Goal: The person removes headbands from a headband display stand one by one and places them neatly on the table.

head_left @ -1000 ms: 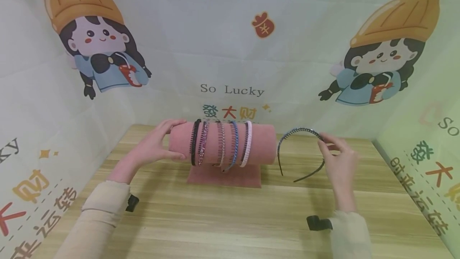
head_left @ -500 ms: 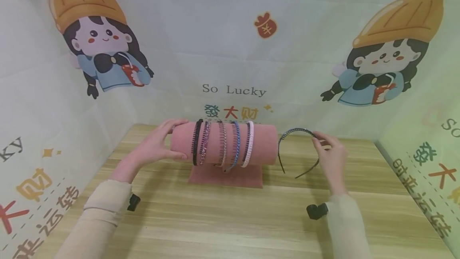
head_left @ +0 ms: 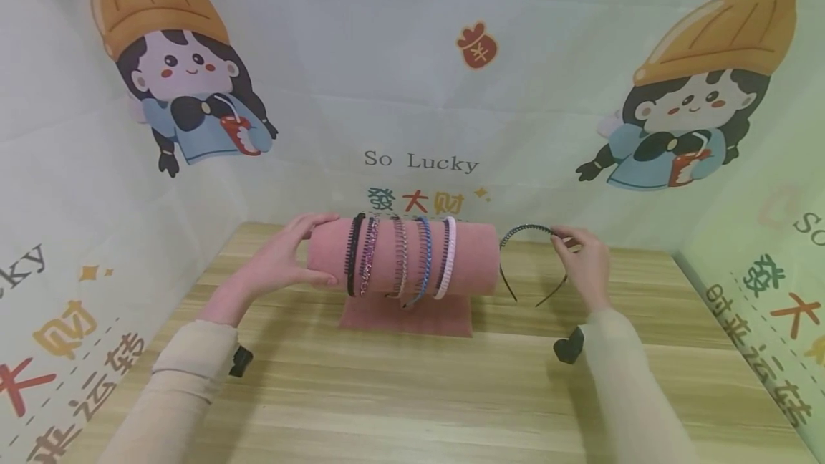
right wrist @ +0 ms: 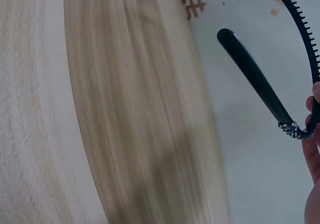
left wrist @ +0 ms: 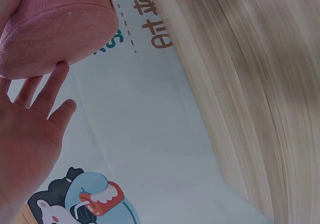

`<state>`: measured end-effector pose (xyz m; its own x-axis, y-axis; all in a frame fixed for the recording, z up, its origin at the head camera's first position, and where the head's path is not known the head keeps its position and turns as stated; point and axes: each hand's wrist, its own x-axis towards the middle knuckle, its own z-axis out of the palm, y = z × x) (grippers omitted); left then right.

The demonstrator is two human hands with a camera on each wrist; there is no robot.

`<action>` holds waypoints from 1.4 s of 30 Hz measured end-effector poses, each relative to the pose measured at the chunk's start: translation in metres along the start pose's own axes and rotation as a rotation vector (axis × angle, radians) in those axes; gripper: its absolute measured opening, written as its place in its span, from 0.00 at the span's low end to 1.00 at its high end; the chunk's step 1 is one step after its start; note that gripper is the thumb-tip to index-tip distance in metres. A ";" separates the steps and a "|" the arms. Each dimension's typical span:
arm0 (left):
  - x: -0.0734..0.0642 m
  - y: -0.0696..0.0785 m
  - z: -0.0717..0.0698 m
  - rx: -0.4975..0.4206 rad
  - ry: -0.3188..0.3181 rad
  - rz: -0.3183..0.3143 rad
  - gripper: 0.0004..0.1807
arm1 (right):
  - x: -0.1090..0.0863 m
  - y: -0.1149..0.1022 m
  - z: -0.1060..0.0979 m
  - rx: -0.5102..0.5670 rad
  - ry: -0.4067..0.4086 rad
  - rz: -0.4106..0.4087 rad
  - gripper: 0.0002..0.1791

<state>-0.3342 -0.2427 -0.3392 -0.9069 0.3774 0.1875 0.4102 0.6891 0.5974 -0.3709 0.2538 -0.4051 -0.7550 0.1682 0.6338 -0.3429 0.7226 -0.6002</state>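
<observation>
A pink velvety headband stand (head_left: 475,258), a padded roll on a flat base, stands on the wooden table. My left hand (head_left: 276,263) grips the roll's left end, thumb at the front and fingers over the top; in the left wrist view the fingers lie against its round end. Beyond the roll's right end, my right hand (head_left: 585,258) pinches a dark toothed headband (head_left: 528,227) by its right side. Its arch points up and its two tips hang down. In the right wrist view, glittery stones (right wrist: 291,129) dot part of this headband.
Several headbands sit on the roll, among them a black one (head_left: 351,256), a blue one (head_left: 427,263) and a white one (head_left: 450,256). The table (head_left: 399,392) ends against a printed cloth backdrop (head_left: 361,56) at the back and sides.
My right hand has moved left and slightly away from me, bringing the dark headband closer to the roll's right end. My left hand keeps its hold on the roll.
</observation>
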 end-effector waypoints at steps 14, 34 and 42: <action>0.000 0.001 -0.002 -0.023 -0.019 -0.009 0.57 | -0.007 0.034 0.013 -0.023 -0.236 0.105 0.12; 0.008 0.000 -0.006 0.102 -0.038 0.025 0.57 | -0.015 0.057 0.033 0.021 -0.479 0.115 0.14; 0.007 0.013 -0.009 0.233 -0.070 0.048 0.56 | -0.013 0.061 0.031 0.024 -0.525 0.125 0.15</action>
<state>-0.3358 -0.2366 -0.3229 -0.8802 0.4494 0.1525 0.4713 0.7903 0.3915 -0.3989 0.2745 -0.4651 -0.9666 -0.1102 0.2315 -0.2406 0.7023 -0.6700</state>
